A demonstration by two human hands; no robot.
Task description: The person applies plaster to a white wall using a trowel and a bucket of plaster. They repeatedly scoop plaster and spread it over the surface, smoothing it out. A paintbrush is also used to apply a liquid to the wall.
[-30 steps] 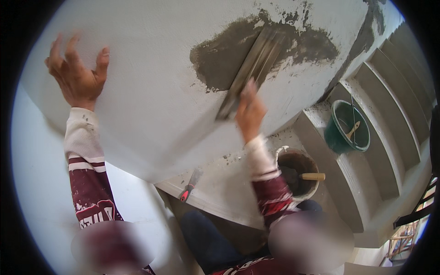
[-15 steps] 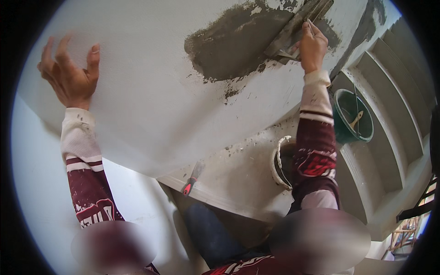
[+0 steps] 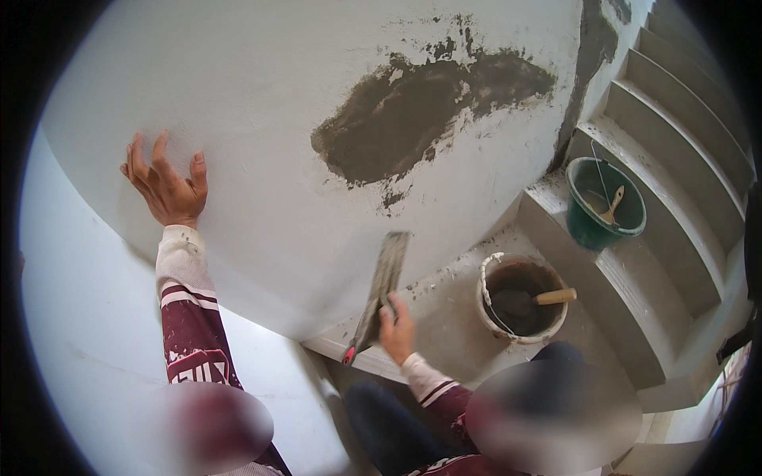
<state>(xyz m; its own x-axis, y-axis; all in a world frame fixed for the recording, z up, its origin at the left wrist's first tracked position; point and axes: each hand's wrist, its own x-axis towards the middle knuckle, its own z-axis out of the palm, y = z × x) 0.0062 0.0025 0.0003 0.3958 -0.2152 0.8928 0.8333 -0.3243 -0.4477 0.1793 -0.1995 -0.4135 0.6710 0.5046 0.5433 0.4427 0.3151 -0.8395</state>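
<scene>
Fingers spread, my left hand [image 3: 168, 189] rests against the white wall [image 3: 254, 190], well left of a dark wet mortar patch [image 3: 389, 123]. My right hand [image 3: 398, 332] grips a flat plastering trowel [image 3: 387, 266], slightly blurred, below the patch. Its blade is seen nearly edge-on and smeared with grey mortar. Behind the trowel's lower end shows the red and black handle [image 3: 348, 355] of a tool lying on the ledge; the rest of that tool is hidden.
On the landing stands a pale bucket [image 3: 484, 305] of grey mortar, a wooden-handled tool [image 3: 556, 297] sticking out. A green bucket [image 3: 589, 226] with a paintbrush [image 3: 613, 208] sits on the stairs at right. Concrete steps [image 3: 659, 278] climb away along the right side.
My right hand has brought the trowel down off the mortar patch, toward the ledge. The view has shifted, and the whole patch and the mortar bucket now show. My left hand still rests on the wall.
</scene>
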